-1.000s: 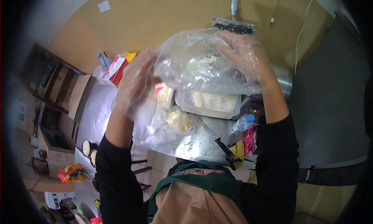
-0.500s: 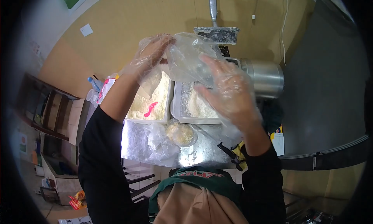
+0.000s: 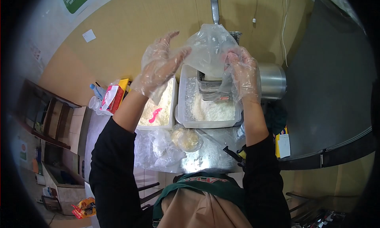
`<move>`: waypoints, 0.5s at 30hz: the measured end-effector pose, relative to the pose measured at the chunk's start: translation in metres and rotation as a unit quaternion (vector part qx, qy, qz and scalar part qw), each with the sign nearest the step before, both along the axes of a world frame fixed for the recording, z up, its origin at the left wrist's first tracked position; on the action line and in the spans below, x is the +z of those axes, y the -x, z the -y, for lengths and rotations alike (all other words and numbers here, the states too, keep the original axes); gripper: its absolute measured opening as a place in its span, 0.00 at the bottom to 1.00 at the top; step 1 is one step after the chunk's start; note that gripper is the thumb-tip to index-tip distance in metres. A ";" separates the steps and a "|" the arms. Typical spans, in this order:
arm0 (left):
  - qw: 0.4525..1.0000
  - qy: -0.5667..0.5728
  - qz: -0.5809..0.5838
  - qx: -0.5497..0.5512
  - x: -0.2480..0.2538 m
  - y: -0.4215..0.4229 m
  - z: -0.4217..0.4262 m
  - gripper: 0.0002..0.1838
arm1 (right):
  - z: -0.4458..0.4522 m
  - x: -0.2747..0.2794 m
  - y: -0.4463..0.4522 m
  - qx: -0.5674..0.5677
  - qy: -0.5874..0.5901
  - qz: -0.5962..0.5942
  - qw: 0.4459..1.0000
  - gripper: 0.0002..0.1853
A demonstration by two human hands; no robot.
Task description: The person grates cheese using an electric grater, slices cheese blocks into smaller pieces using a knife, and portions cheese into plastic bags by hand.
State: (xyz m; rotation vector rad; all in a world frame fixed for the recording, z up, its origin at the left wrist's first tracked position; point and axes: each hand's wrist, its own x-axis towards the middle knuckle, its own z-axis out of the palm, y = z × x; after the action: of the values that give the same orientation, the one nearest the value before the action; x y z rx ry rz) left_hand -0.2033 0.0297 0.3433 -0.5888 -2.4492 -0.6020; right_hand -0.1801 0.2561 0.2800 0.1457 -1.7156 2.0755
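A clear plastic bag [image 3: 209, 46] hangs spread above the tubs, with pale bits clinging to it. My right hand [image 3: 242, 71], in a clear plastic glove, pinches the bag's right side. My left hand [image 3: 160, 68], gloved too, has its fingers apart at the bag's left side. Beneath the bag a plastic tub of white powder [image 3: 215, 111] holds dark rectangular containers [image 3: 209, 85]. To its left is another tub of pale flour [image 3: 160, 109] with a pink scoop [image 3: 155, 115]. A plastic-wrapped pale ball [image 3: 186, 139] lies in front, beside a crumpled bag [image 3: 162, 147].
A metal cylinder [image 3: 273, 81] stands to the right of the tubs. A metal handle [image 3: 215, 10] rises behind the bag. A black-handled tool [image 3: 233, 155] lies at the table's [image 3: 202, 160] front edge. A red box [image 3: 112, 99] and plastic cups [image 3: 95, 103] stand left.
My left hand has opened and come off the bag. My right hand, open before, has closed on the bag's right side. The bag has shifted right, and the dark containers now show.
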 end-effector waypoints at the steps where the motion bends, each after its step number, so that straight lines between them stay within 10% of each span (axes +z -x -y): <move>1: 1.000 0.001 -0.001 -0.001 0.000 0.002 0.000 0.35 | 0.001 -0.001 0.002 0.008 0.051 0.000 0.999 0.05; 3: 0.935 -0.256 0.230 -0.087 0.011 -0.001 -0.007 0.32 | -0.002 -0.010 0.009 0.014 0.065 -0.004 0.998 0.06; 15: 0.936 -0.239 0.179 -0.187 0.052 0.031 -0.050 0.25 | -0.014 -0.037 0.009 -0.016 0.129 0.034 0.991 0.10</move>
State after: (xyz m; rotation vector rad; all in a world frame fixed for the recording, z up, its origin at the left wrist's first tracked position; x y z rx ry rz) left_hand -0.2346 0.0798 0.3951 -0.7949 -2.3799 -1.5258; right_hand -0.1896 0.2706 0.2434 -0.0328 -1.4588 2.2794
